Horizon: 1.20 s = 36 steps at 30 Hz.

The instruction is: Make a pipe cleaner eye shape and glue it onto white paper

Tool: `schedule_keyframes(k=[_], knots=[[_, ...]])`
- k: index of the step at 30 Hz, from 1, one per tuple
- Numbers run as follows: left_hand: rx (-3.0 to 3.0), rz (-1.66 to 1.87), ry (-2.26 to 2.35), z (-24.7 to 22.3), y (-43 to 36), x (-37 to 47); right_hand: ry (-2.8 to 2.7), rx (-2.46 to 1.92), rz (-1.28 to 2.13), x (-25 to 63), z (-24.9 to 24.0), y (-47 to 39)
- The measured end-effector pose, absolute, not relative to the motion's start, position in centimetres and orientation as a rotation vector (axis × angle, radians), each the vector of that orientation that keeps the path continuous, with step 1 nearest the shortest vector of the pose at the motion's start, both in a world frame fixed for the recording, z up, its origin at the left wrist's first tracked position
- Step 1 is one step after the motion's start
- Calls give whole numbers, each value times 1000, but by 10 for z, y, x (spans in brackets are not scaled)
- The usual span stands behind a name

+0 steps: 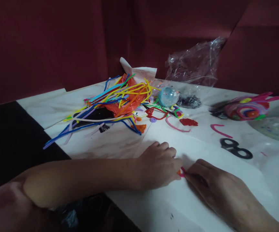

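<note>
My left hand (157, 166) rests low over the white paper sheet (202, 148), its fingers closed on one end of a small pink pipe cleaner (182, 173). A bit of orange shows beside the pink at my left fingertips. From the right, the thumb and fingers of my right hand (214, 182) pinch the other end of this piece. Most of it is hidden by my fingers. Just beyond my hands lie a curved pink pipe cleaner (177, 126) and a red glitter piece (189, 122).
Loose pipe cleaners (101, 104) cover an orange wrapper (134, 100) at the back left. Behind stand a clear bluish ball (168, 96) and a crumpled plastic bag (194, 62). To the right are black paired rings (236, 149) and a colourful pipe-cleaner craft (247, 109).
</note>
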State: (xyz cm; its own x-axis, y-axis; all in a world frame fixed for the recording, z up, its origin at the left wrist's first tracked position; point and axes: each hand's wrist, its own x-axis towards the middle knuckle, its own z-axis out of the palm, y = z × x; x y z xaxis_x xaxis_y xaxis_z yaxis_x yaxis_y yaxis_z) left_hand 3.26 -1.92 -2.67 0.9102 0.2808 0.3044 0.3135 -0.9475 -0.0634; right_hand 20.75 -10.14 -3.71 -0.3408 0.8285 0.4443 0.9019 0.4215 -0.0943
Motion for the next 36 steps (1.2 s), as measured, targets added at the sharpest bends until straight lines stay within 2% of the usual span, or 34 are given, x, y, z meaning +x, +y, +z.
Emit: schedule_keyframes(k=[11, 24, 36], knots=[[-2959, -465, -341, -27, -28, 33, -2248, -1516, -95, 215, -41, -101], [-3033, -494, -292, -28, -29, 42, -2293, -1561, -218, 219, -25, -113], [-3117, -425, -592, -25, -35, 53, -2278, -1758, -48, 221, -32, -112]])
